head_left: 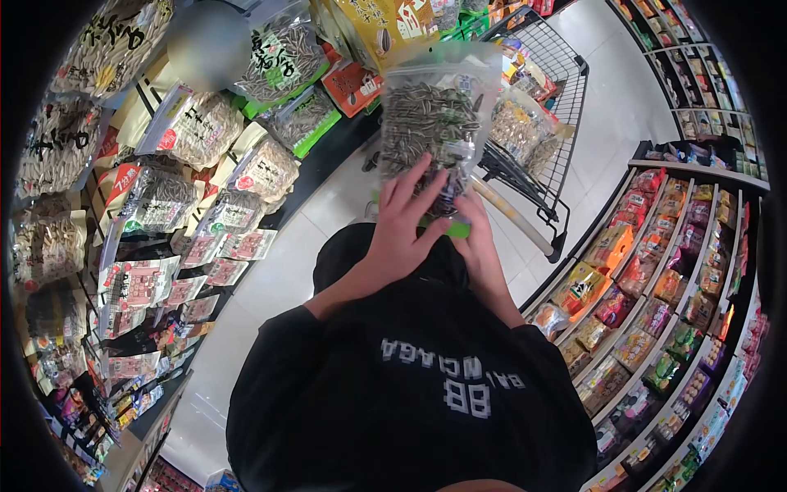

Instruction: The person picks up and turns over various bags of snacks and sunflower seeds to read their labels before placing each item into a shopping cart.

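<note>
A clear plastic bag of sunflower seeds (pixel 430 123) is held up in front of my chest, upright, with a green strip at its lower edge. My left hand (pixel 403 225) lies across the lower front of the bag, fingers spread out and touching the plastic. My right hand (pixel 473 230) grips the bag at its lower right side; part of its fingers is hidden behind the bag. Just beyond the bag stands a black wire shopping cart (pixel 578 107), with a bag of nuts or snacks (pixel 520 123) in it.
On the left, a display rack carries hanging and stacked seed bags (pixel 197 127). Yellow seed packages (pixel 381 29) stand at the top. To the right, tiered shelves hold several rows of packaged snacks (pixel 582 287). The cart's handle (pixel 516 217) is close to my right arm. Tiled floor (pixel 607 176) lies between.
</note>
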Tool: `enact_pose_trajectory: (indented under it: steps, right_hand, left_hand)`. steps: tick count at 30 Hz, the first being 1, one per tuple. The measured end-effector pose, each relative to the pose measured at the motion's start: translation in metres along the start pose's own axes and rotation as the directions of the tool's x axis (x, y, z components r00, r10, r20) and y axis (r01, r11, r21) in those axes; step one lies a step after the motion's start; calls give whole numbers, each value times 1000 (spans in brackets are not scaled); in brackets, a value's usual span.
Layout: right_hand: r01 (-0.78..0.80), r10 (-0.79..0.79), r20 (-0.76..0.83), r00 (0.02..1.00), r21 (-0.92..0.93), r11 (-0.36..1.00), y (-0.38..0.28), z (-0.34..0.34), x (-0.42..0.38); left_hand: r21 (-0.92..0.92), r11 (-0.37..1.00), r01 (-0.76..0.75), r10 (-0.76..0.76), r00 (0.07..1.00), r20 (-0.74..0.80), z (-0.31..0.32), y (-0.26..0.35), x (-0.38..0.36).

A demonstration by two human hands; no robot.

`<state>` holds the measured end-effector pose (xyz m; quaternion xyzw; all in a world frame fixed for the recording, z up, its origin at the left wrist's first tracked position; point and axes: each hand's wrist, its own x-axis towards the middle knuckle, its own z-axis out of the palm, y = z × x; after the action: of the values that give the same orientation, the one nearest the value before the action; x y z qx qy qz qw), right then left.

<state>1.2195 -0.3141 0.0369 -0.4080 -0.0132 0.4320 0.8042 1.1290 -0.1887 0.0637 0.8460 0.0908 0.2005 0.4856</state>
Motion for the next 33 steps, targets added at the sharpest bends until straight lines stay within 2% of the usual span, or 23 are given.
enact_pose_trajectory:
  steps: [2, 3, 4, 5, 6, 7, 10, 12, 13, 16, 19, 23, 26, 33]
  right_hand:
    - [-38, 43, -32, 999, 128, 991, 4, -16, 0]
    - [-34, 42, -44, 998, 169, 985, 1, -14, -3]
    - [-30, 43, -55, 998, 211, 977, -2, -14, -4]
    - [-27, 12, 61, 998, 250, 968, 10, -41, 5]
    - [-7, -18, 83, 996, 284, 959, 10, -44, 8]
    - [14, -50, 103, 993, 319, 948, 11, -46, 9]
    - [32, -122, 186, 975, 429, 903, 12, -52, 11]
    - [15, -174, 271, 947, 503, 864, 13, -52, 13]
    - [57, -166, 202, 965, 457, 888, 13, -50, 12]
    - [93, -221, 241, 945, 450, 888, 18, -46, 15]
    - [74, -202, 241, 949, 451, 889, 22, -51, 14]
    - [80, -232, 277, 932, 469, 880, 21, -52, 15]
    - [130, -233, 181, 956, 449, 884, 20, -47, 13]
    - [89, -193, 181, 964, 468, 879, 25, -66, 9]
  left_hand:
    - [134, 988, -76, 72, 997, 30, 2, 4, -1]
    - [120, 987, -103, 98, 994, 43, -2, 3, -1]
    - [126, 987, -104, 107, 994, -18, -6, 0, 0]
    - [133, 986, -102, 113, 991, -78, -11, -4, 0]
    - [141, 985, -99, 118, 984, -135, -17, -9, 0]
    - [142, 989, -28, 65, 964, -259, -21, -15, -2]
    - [-211, 973, 98, -189, 862, -471, -29, -33, 8]
    - [-608, 782, 138, -398, 862, -316, -31, -28, 14]
    - [-764, 627, 156, -472, 856, -212, -33, -27, 16]
    - [-778, 541, 320, -463, 885, 42, -32, -47, 3]
    - [-810, 492, 319, -473, 879, 59, -29, -40, 1]
    - [-769, 548, 330, -468, 882, 45, -28, -44, 0]
    - [-769, 547, 331, -486, 873, 30, -27, -37, 4]
    - [-730, 566, 382, -487, 870, 77, -21, -46, 4]
